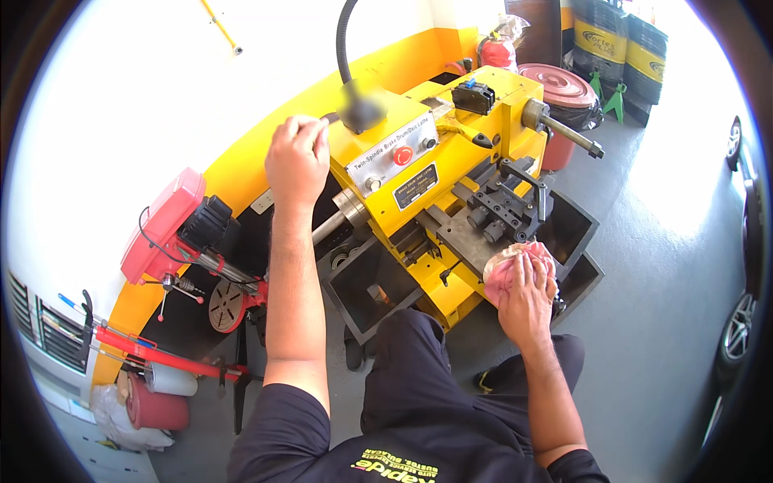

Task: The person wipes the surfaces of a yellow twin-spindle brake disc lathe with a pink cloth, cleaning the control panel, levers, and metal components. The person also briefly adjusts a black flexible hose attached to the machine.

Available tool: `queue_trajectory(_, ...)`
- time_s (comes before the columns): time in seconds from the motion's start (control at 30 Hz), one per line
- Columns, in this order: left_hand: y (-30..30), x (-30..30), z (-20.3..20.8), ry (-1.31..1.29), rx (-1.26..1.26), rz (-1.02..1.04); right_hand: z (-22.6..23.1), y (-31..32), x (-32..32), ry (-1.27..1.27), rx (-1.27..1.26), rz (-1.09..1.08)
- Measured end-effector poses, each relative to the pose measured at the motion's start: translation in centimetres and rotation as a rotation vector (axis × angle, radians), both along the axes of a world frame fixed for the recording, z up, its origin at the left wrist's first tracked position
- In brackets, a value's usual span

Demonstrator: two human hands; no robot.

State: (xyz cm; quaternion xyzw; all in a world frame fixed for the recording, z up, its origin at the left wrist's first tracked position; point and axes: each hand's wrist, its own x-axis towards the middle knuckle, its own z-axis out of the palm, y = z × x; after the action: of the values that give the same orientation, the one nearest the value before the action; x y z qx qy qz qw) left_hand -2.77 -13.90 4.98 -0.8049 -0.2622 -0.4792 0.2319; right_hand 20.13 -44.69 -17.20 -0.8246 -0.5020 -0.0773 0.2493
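Observation:
In front of me stands a yellow lathe [463,302] with a steel cross slide and a tool holder [499,211]. My right hand [527,298] presses a pink rag [501,282] against the near end of the slide, fingers laid over the cloth. The part under the rag is hidden. My left hand [298,161] is raised at the machine's left side, its fingers curled closed beside the blurred head of a gooseneck lamp [360,111]. What it grips, if anything, cannot be made out. A control panel [392,153] with a red stop button [403,156] lies to its right.
A steel spindle [572,137] juts out at the right, another [328,225] at the left. Open dark metal bins [374,282] sit below the lathe. A red drill press [181,221] and a red jack-like frame [161,354] stand left. A lidded bin [564,84] and drums [600,40] are behind.

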Motion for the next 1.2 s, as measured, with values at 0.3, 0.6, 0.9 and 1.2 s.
queue_trajectory(0.3,2.9,-0.2,-6.3,-0.057,-0.4,-0.127,4.5,-2.5,2.4,0.149,0.082,0.06)
queue_trajectory(0.6,-6.4,1.6,-8.8,-0.088,-0.204,-0.367,0.3,4.1,-2.2,-0.131,0.11,0.187)
queue_trajectory(0.9,-16.8,1.0,-20.8,-0.003,-0.678,-0.489,2.3,1.4,-0.9,0.065,-0.032,0.189)
queue_trajectory(1.2,-18.1,1.6,-22.0,-0.029,-0.778,-0.547,2.6,12.0,2.4,-0.239,0.142,0.148)
